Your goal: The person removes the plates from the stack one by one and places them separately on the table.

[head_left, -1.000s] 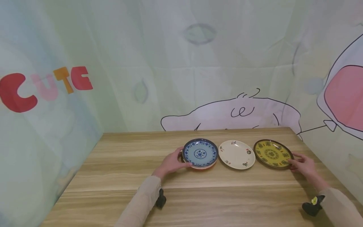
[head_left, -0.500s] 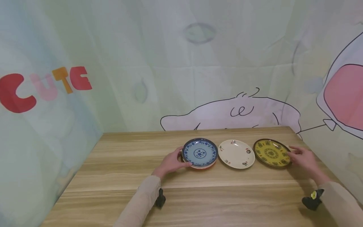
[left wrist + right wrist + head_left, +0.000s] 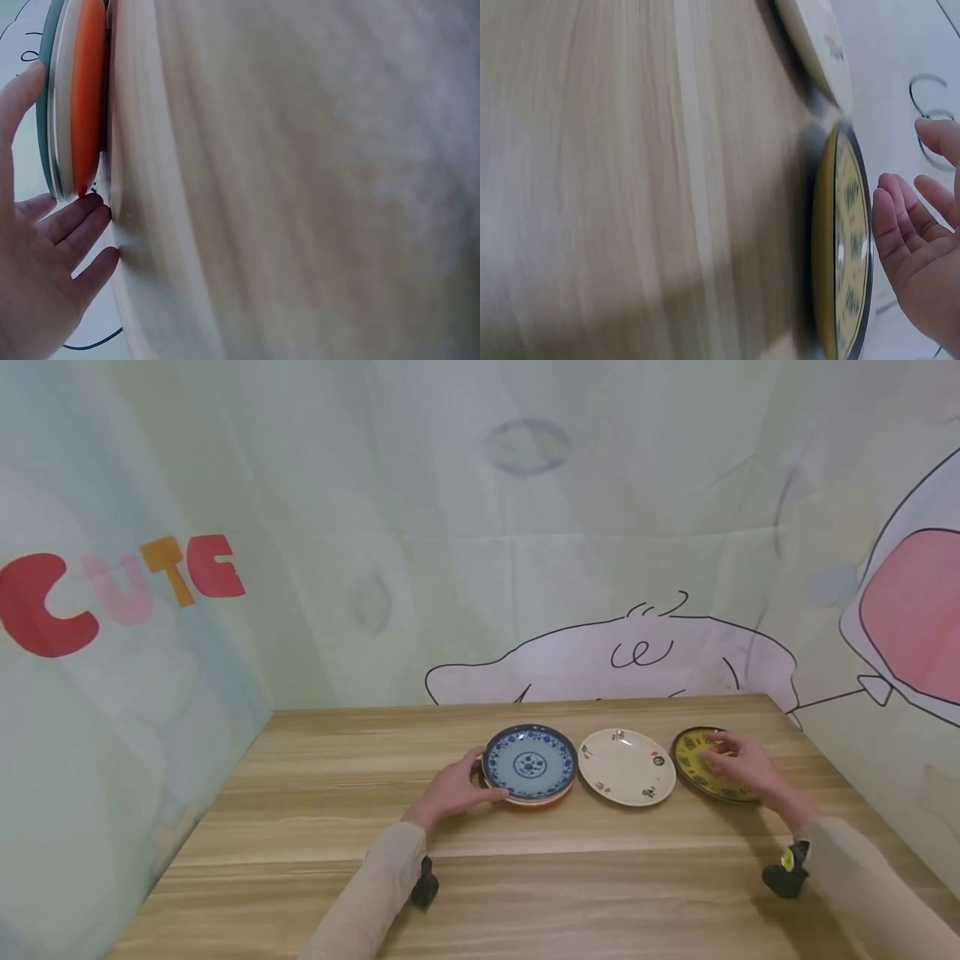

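A blue-and-white patterned plate (image 3: 529, 766) tops a stack of plates, with pale rims and an orange plate (image 3: 89, 97) showing beneath it in the left wrist view. My left hand (image 3: 453, 790) rests against the stack's left side, thumb by the near rim and fingers spread along the edge. Right of the stack lies a white plate (image 3: 626, 768) with small printed figures. A yellow plate (image 3: 696, 763) with a dark rim is farthest right. Over it hovers my right hand (image 3: 746, 766), fingers loosely bent and holding nothing; the right wrist view shows a gap between fingertips and plate.
All the plates are on a wooden table (image 3: 337, 793), near its back edge. A printed cloth backdrop (image 3: 465, 527) hangs behind and along the sides. Dark devices are strapped at both wrists.
My right hand has let go of the yellow plate's right rim and moved up and left over it. The left hand and the plates stay about where they were.
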